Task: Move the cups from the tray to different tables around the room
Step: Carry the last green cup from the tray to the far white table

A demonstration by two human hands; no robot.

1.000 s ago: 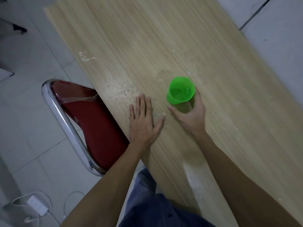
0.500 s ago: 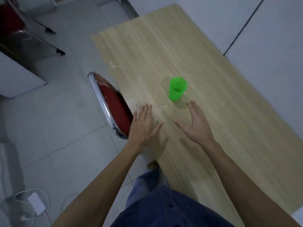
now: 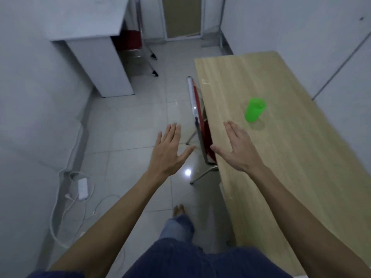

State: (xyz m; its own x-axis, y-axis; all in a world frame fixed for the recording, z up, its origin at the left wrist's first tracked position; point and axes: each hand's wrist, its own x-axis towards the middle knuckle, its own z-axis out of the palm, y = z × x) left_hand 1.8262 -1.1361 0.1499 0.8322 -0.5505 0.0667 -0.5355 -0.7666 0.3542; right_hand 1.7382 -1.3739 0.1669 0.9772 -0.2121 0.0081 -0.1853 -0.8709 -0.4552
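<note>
the person's blue clothing (image 3: 200, 259) ran off the bottom edge, so nothing of the body above the waist showed, and one bare foot (image 3: 178, 210) only peeked out past a denim trouser leg beside the near end of the wooden table (image 3: 301, 157). the table's near right corner was cut off by the frame. both forearms reached forward. the left hand (image 3: 168, 151) hung over the tiled floor (image 3: 128, 137), off the table's left edge, fingers spread and holding nothing. the right hand (image 3: 239, 149) was above the table's left part, palm down, fingers (image 3: 230, 129) apart and empty; whether it touched the wood could not be told. between the two hands a red chair (image 3: 200, 121) was tucked under the table's left edge, most of its seat hidden. the green cup (image 3: 254, 110) stood upright on the table beyond the right hand, near its fingertips but clear of them, a faint shadow at its base. left of the table, a white power strip (image 3: 82, 187) and cables lay by the wall. farther off stood a white desk (image 3: 96, 63) with a second red chair (image 3: 132, 45) half hidden behind it, blurred.
</note>
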